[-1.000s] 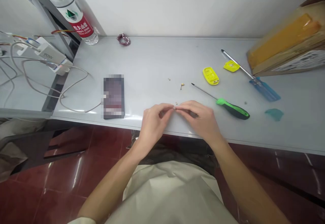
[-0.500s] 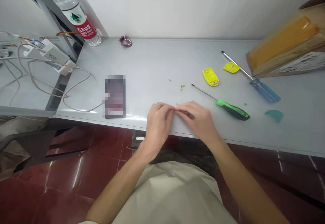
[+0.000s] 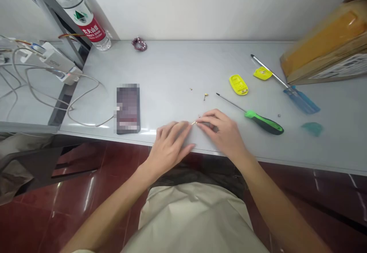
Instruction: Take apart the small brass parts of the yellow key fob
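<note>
The right hand [image 3: 219, 128] pinches a small metal piece [image 3: 194, 123] between the tips of thumb and index finger. The left hand [image 3: 170, 146] grasps nothing that I can see: its fingers are stretched out, its thumb is spread away, and its fingertips are just beside the piece; if they touch it, I cannot tell. The piece is close to the near edge of the surface [image 3: 163, 77], well apart from both far corners.

In my judgement, the main danger is that the piece slips out, because so little of it is covered by the pinch. As the near edge is so close, a slipped piece could roll over it and drop to the floor [image 3: 71, 203]. Also a tiny part [image 3: 199, 116] lies just beyond the right fingertips, on the side of the far edge; a careless stroke of the index finger could push it away or mix it with the held one.

The long axis of the piece goes roughly along the near edge, from left to right. Its free end points to the left fingertips, slightly turned toward the near edge.
</note>
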{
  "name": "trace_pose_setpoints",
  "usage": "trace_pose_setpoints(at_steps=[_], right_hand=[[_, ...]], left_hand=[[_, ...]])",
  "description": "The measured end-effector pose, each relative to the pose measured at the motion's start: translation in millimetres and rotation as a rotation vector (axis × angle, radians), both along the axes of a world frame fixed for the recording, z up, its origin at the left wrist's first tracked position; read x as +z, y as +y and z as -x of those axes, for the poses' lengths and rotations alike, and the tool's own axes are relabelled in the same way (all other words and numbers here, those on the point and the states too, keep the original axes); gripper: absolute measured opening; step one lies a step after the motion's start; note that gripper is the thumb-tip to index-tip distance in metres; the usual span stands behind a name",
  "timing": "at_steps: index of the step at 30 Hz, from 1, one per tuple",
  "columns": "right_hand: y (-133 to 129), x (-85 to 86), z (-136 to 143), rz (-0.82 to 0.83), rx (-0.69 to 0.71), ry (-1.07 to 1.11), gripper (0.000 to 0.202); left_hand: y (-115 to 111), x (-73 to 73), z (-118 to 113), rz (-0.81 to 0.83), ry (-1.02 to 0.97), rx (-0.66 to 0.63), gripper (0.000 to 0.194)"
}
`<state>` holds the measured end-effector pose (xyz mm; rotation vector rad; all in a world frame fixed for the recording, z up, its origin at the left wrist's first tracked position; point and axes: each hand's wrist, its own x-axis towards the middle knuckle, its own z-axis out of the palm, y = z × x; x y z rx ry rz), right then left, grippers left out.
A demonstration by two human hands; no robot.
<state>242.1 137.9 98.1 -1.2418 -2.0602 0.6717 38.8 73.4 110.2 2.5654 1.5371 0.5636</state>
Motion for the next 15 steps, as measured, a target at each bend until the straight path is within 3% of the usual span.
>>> trace_pose_setpoints(at_steps=[4,15], right_hand=[[0.4,0.5,-2.8,0.019,0.022,-0.010,0.017],[-2.0,-0.2,-3.9,0.010,0.024,-0.029,0.017]], left_hand=[[1.5,-1.1,5.1,0.012,0.093,-0.102,0.058],[-0.4,0.7,-1.2,0.041,0.154,-0.089,0.058]])
